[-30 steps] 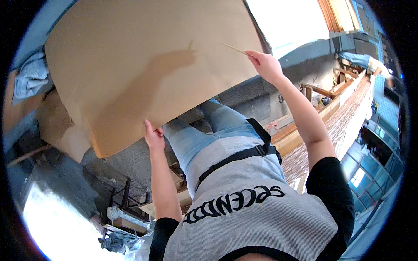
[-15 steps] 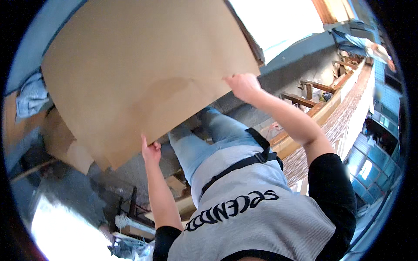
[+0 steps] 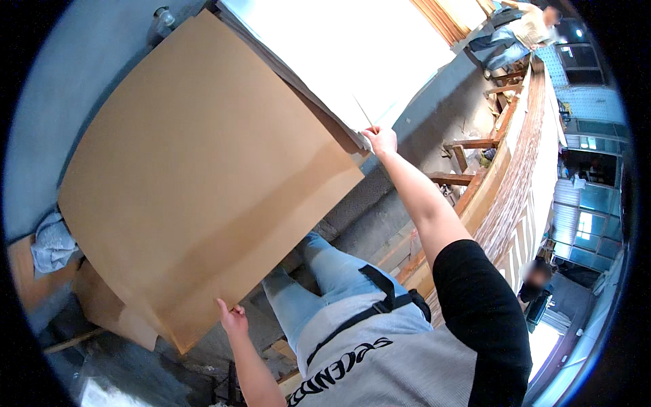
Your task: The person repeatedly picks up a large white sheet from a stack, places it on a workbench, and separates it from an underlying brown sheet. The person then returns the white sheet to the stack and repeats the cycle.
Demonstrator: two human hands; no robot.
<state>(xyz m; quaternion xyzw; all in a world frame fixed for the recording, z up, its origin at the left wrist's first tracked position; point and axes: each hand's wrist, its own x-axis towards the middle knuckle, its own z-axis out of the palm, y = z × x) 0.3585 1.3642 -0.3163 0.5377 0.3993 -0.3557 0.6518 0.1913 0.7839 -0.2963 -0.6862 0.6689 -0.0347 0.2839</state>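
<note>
A large brown sheet (image 3: 203, 156), smooth like board or heavy paper, spreads in front of me at the left. My left hand (image 3: 234, 319) is at its near edge, thumb spread over the edge and the other fingers loosely curled, with no firm hold visible. At the near corner of a stack of white sheets (image 3: 332, 47), my right hand (image 3: 382, 140) is closed in a pinch. A thin, stick-like strip (image 3: 364, 112) juts from its fingertips over the white surface; its exact kind is not clear.
On the right runs a long stack of boards (image 3: 519, 169) with wooden supports (image 3: 475, 144). One person (image 3: 522, 34) is at the far right, another (image 3: 536, 278) at the lower right. A grey-blue cloth (image 3: 54, 241) lies at the left, near a wall (image 3: 74, 81).
My right hand has left the brown sheet's edge and moved to the white stack's corner. The left hand stays at the brown sheet's near edge. The whole view has shifted.
</note>
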